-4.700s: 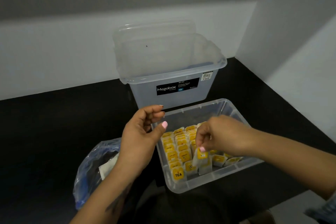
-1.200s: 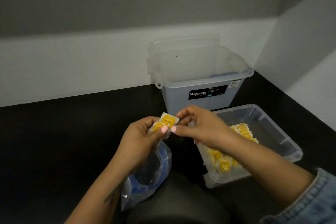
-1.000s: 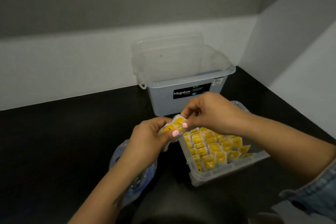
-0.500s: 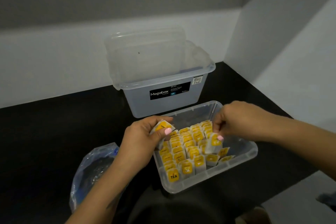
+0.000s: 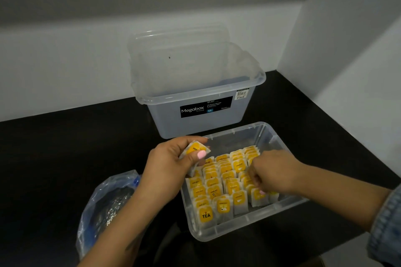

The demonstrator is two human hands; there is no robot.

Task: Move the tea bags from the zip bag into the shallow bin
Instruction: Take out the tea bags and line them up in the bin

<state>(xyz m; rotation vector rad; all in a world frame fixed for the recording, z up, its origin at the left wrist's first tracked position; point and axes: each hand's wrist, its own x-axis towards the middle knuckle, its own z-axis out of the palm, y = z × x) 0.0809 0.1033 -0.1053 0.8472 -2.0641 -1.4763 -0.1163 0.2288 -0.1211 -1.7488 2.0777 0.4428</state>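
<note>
The clear shallow bin (image 5: 280,136) sits on the dark counter and holds several rows of yellow-labelled tea bags (image 5: 223,182) standing upright. My left hand (image 5: 167,171) hovers over the bin's left edge and grips a small stack of tea bags (image 5: 194,149) between thumb and fingers. My right hand (image 5: 273,173) reaches down into the bin's right side and pinches one tea bag (image 5: 258,197) at the near end of a row. The blue-tinted zip bag (image 5: 104,206) lies crumpled at the lower left, partly behind my left forearm.
A tall clear Megabox storage bin (image 5: 195,93) stands just behind the shallow bin, its lid leaning inside it. White walls close off the back and the right. Dark counter (image 5: 54,158) stretches to the left.
My right hand took one tea bag from the stack in my left hand and carried it down into the bin's right rows. My left hand kept holding the remaining stack.
</note>
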